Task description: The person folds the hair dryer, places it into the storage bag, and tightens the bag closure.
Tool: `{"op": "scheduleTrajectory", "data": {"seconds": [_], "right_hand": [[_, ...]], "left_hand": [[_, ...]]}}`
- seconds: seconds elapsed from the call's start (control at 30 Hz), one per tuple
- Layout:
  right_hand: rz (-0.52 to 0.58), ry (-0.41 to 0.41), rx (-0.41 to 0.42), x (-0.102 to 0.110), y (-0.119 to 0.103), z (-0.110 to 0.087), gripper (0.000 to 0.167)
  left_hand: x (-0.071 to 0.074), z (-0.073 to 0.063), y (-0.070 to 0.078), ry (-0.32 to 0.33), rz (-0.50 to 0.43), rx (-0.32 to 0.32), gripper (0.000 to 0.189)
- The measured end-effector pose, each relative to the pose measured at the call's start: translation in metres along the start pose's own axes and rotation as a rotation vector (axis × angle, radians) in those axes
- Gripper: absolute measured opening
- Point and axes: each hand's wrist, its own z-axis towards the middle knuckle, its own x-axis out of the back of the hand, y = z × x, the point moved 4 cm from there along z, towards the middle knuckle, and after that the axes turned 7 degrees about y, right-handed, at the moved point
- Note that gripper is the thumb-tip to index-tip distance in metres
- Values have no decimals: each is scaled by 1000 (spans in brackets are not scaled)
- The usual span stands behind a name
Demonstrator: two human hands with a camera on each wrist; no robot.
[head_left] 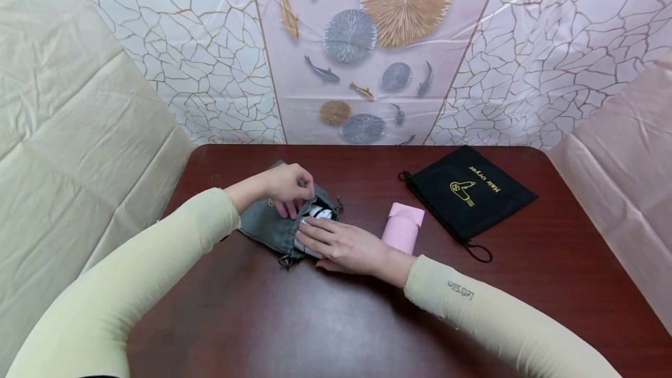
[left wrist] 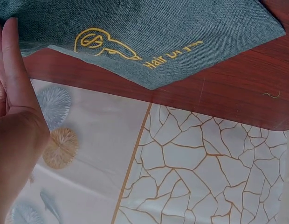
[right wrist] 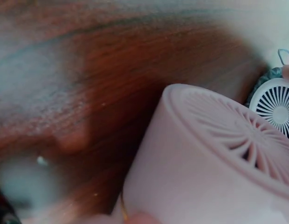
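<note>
1. So the job here looks like bagging a hair dryer, and my read is that it's mid-step: getting the white hair dryer (right wrist: 280,114) through the mouth of the gray drawstring pouch (head_left: 262,229). A still can't tell me if it's headed in or out, though in seems likelier.
2. The dryer sits right at the pouch mouth, left of center on the dark red table (head_left: 341,325). Its round vent grille faces right, out of the fabric. How much is hidden inside, I can't tell.
3. Left hand (head_left: 286,185): on the far side, pinching the pouch's rim, seemingly to lift it clear of the dryer.
4. Right hand (head_left: 343,247): coming in from the right, fingers fairly straight and lying over the dryer. Looks like a flat press rather than a grip, but the fingertips are partly hidden.
5. If it's going in, the next move calls for a push to the left with the right hand while the left draws the rim over the grille end. Main risk, I'd guess: fabric bunching or the rim snagging on the vent edge.
6. The pink hair dryer (head_left: 401,229) lies just right of the right hand, unbagged, and the black drawstring pouch (head_left: 472,191) lies flat on the far right.
</note>
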Motion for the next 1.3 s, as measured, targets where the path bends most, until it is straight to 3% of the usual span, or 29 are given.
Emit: {"op": "scheduleTrajectory", "data": {"seconds": [0.4, 0.67, 0.97, 1.3], "right_hand": [[53, 12, -124, 23, 3, -20, 69], [53, -36, -231, 25, 5, -22, 69], [-105, -2, -239, 22, 13, -7, 55], [-175, -91, -441, 19, 38, 4, 85]], "left_hand": [[-3, 2, 1, 4, -10, 21, 15], [-3, -1, 2, -8, -33, 27, 16], [-9, -5, 3, -21, -59, 44, 15], [-10, -9, 5, -40, -79, 36, 16]]}}
